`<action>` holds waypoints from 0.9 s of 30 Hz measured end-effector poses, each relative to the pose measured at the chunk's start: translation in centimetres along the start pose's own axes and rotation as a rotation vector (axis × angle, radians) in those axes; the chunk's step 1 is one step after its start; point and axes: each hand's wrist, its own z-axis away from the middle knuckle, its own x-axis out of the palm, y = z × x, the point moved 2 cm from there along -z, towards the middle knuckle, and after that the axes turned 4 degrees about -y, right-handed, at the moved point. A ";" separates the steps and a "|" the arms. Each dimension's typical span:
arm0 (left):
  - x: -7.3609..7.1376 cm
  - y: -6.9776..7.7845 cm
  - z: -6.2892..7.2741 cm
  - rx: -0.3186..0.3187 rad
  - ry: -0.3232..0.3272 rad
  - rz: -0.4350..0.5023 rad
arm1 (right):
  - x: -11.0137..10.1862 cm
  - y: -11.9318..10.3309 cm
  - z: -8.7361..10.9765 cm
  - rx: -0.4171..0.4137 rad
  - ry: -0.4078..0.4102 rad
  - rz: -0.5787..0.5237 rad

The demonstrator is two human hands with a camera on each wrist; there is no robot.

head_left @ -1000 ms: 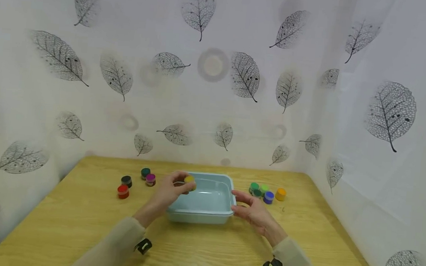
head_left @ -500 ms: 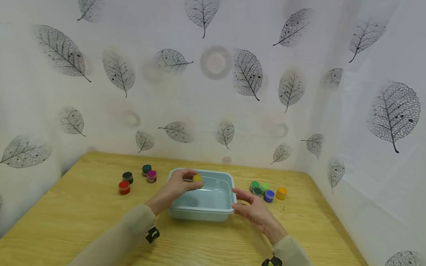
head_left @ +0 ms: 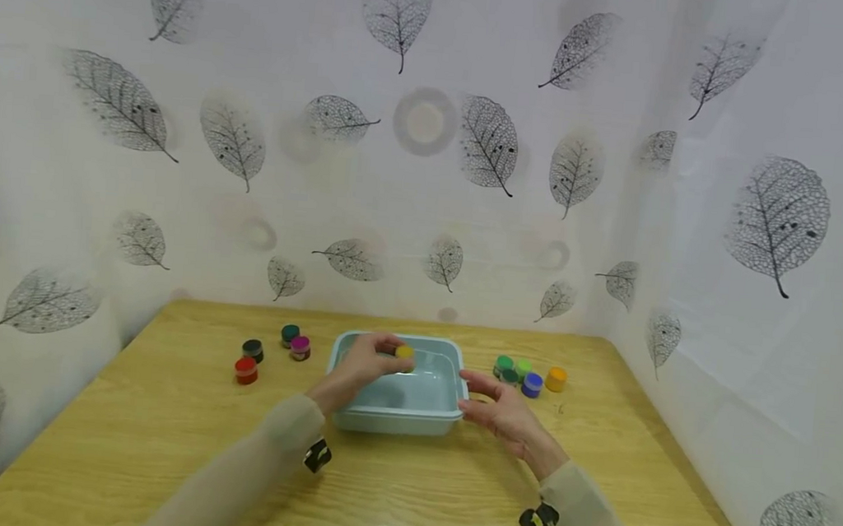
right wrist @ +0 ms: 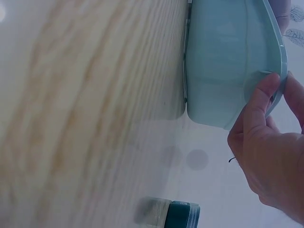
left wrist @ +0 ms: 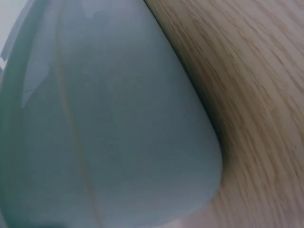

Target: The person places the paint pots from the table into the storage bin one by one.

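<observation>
My left hand [head_left: 365,366] is over a light blue plastic basin [head_left: 397,423]. It pinches a small paint jar with a yellow lid [head_left: 404,354] between thumb and fingers, above the inside of the basin. My right hand [head_left: 504,418] is at the basin's right end. In the right wrist view the fingers of the right hand [right wrist: 270,147] pinch the rim of the basin [right wrist: 218,61] from both sides. Only the basin's outer wall [left wrist: 133,118] and the wooden table fill the left wrist view; the left hand is hidden there.
Left of the basin stand paint jars with red [head_left: 245,370], black [head_left: 253,350], dark green [head_left: 290,335] and magenta [head_left: 300,348] lids. To its right are several more, with green [head_left: 504,365], blue [head_left: 532,384] and orange [head_left: 557,378] lids. A leaf-patterned curtain [head_left: 412,196] surrounds the wooden table [head_left: 403,501].
My left hand has moved to the right with the yellow-lidded paint jar, from the basin's left side to over its middle. The right hand has stayed at the basin's rim.
</observation>
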 end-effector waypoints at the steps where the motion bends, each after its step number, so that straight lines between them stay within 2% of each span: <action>1: 0.1 0.1 -0.1 0.000 -0.010 0.005 | 0.0 0.0 0.0 -0.003 0.000 0.004; 6: 0.7 0.5 -0.4 0.010 -0.046 0.016 | -0.2 0.0 0.0 0.000 -0.001 -0.003; 8: 0.9 0.7 -0.6 0.016 -0.046 -0.006 | -0.1 0.0 -0.1 -0.002 -0.005 -0.001; 13: 1.5 0.5 -1.2 0.017 -0.084 -0.037 | 0.0 0.0 -0.1 -0.003 -0.020 -0.003; 19: 2.4 0.6 -2.0 0.015 -0.133 -0.026 | 0.0 -0.1 -0.1 -0.015 -0.032 -0.005; 27: 2.9 0.4 -2.7 0.007 -0.197 -0.112 | 0.0 -0.1 -0.1 -0.028 -0.045 0.008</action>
